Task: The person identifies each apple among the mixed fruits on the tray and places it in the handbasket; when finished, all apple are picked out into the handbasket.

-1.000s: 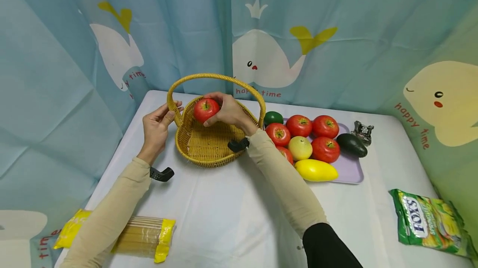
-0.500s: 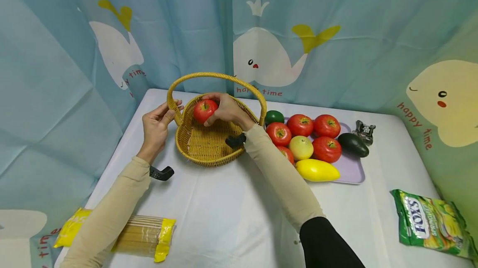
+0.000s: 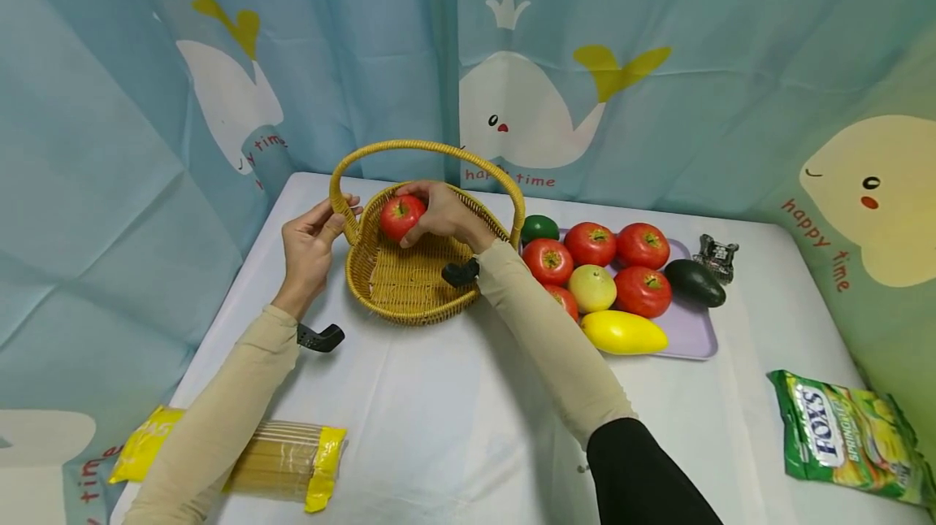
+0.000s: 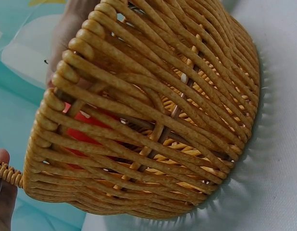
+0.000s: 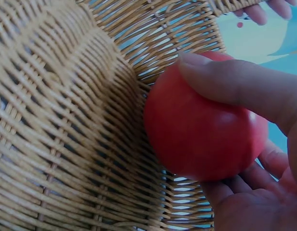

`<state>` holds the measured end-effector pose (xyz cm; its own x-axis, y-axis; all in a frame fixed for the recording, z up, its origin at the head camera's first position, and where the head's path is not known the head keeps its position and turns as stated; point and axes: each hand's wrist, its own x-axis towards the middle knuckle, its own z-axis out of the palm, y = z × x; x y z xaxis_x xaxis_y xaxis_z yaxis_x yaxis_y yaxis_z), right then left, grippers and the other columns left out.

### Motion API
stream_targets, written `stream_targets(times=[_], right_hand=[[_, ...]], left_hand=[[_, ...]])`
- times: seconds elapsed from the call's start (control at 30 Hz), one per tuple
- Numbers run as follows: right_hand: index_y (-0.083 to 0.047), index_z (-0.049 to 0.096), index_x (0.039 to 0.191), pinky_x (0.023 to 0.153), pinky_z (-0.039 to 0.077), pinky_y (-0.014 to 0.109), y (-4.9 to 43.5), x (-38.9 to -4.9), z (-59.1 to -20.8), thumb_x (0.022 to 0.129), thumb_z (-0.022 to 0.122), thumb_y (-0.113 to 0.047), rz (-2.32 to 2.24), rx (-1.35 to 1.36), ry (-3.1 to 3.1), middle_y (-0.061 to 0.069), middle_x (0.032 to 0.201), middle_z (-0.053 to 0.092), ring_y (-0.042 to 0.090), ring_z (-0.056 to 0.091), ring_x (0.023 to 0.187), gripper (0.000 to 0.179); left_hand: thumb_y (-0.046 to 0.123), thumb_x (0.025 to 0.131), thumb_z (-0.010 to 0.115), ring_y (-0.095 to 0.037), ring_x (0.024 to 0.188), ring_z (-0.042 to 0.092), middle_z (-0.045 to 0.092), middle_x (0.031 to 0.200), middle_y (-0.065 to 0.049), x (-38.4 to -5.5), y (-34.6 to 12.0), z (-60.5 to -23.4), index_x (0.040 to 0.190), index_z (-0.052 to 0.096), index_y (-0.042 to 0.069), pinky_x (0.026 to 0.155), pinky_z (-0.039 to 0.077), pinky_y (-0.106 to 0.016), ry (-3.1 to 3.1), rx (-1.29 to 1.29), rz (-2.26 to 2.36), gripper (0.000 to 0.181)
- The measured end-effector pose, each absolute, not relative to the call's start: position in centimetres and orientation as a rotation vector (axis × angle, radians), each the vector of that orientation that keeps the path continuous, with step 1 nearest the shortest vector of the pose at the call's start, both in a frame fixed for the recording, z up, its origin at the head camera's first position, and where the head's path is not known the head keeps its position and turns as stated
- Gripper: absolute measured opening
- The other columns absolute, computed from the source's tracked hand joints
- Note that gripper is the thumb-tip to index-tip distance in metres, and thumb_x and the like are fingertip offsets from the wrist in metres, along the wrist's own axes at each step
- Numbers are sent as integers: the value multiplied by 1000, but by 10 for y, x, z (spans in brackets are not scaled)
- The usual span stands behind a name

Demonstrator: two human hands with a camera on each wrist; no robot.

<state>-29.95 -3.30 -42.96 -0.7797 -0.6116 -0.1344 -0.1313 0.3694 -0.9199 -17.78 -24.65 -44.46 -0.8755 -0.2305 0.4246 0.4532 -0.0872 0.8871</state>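
A yellow wicker basket [image 3: 409,289] with a tall arched handle stands at the back left of the table. My right hand [image 3: 448,214] reaches inside it and holds a red apple [image 3: 400,219] near the far left wall. In the right wrist view the thumb lies across the apple [image 5: 201,130], with the fingers under it, close to the woven side. My left hand [image 3: 310,245] pinches the left foot of the handle between thumb and fingers. Through the weave in the left wrist view, red of the apple [image 4: 88,137] shows.
Right of the basket, a lilac tray [image 3: 691,336] bears several red apples [image 3: 643,292], a pale yellow-green round fruit [image 3: 592,288], a yellow mango-like fruit [image 3: 625,333] and a dark avocado [image 3: 695,283]. A spaghetti pack [image 3: 274,460] lies front left, a green Fox's bag [image 3: 848,436] at right.
The right hand with the apple has sunk slightly deeper into the basket. The left hand stays at the handle, and the view has shifted a little.
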Motion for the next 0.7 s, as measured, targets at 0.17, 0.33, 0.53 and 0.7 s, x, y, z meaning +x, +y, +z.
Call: stream_targets(times=[0.17, 0.33, 0.53, 0.7], right_hand=[[-10, 64, 138, 111, 55, 39, -37, -300, -432, 66, 98, 3, -1347, -667, 2233, 12, 142, 62, 27, 61, 127, 81], [-10, 63, 139, 111, 55, 38, -39, -300, -434, 67, 101, -4, -1288, -678, 2293, 11, 140, 63, 26, 61, 126, 82], [-13, 64, 136, 111, 55, 40, -41, -300, -437, 64, 104, -9, -1244, -674, 2355, 9, 138, 66, 25, 63, 125, 82], [-13, 64, 136, 111, 55, 41, -42, -299, -439, 65, 104, -12, -1231, -674, 2382, 9, 139, 64, 27, 62, 125, 82]], left_hand=[[-2, 104, 64, -23, 109, 79, 80, 116, -5, -178, -247, -445, 132, 63, -20, 98, 62, -28, -1752, -224, -1999, 34], [-2, 103, 64, -21, 107, 79, 81, 115, -4, -177, -246, -444, 130, 67, -15, 98, 62, -29, -1759, -217, -1982, 30], [-1, 104, 63, -20, 108, 78, 80, 115, 0, -178, -246, -445, 132, 66, -16, 98, 63, -28, -1757, -228, -1985, 31], [-2, 103, 63, -19, 106, 79, 80, 115, -1, -179, -245, -445, 131, 66, -16, 96, 63, -28, -1750, -221, -1986, 31]])
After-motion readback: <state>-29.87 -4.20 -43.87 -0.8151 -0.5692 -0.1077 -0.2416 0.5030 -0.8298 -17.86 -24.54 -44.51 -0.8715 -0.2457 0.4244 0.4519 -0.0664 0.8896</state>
